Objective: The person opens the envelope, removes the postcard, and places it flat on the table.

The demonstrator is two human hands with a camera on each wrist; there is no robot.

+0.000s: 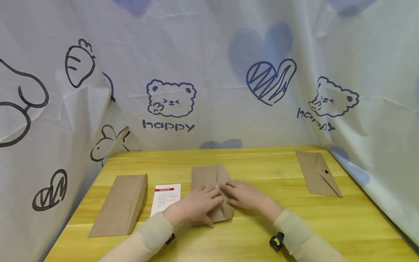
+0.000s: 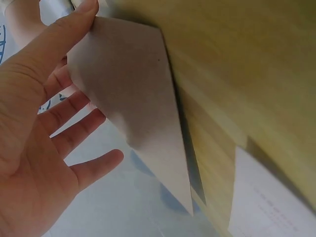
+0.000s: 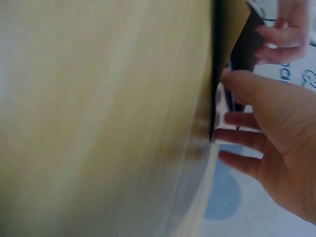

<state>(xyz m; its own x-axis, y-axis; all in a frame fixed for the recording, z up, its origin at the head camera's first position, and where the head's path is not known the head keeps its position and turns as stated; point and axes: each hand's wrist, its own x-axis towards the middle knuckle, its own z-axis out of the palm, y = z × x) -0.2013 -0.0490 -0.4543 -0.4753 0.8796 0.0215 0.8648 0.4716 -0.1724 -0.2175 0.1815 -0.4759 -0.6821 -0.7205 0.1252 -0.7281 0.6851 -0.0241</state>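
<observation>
A brown kraft paper envelope (image 1: 203, 176) lies on the table between both hands, its right part folded with a raised seam near the middle. Resting across it, my left hand (image 1: 198, 204) has its fingers spread toward the seam, and its thumb is at the near edge. From the right, my right hand (image 1: 247, 196) touches the folded side with its fingertips. The left wrist view shows the envelope (image 2: 126, 84) lifted slightly along one edge above the table. In the right wrist view, the fingers of the right hand (image 3: 276, 128) partly hide the envelope's dark edge.
Left of the hands lies a white printed card (image 1: 167, 194) with a red header. Farther left is another brown envelope (image 1: 118, 205). A third brown envelope (image 1: 316, 174) lies at the back right of the yellow wooden table (image 1: 262, 165). Patterned white curtains (image 1: 212, 72) stand behind and beside it.
</observation>
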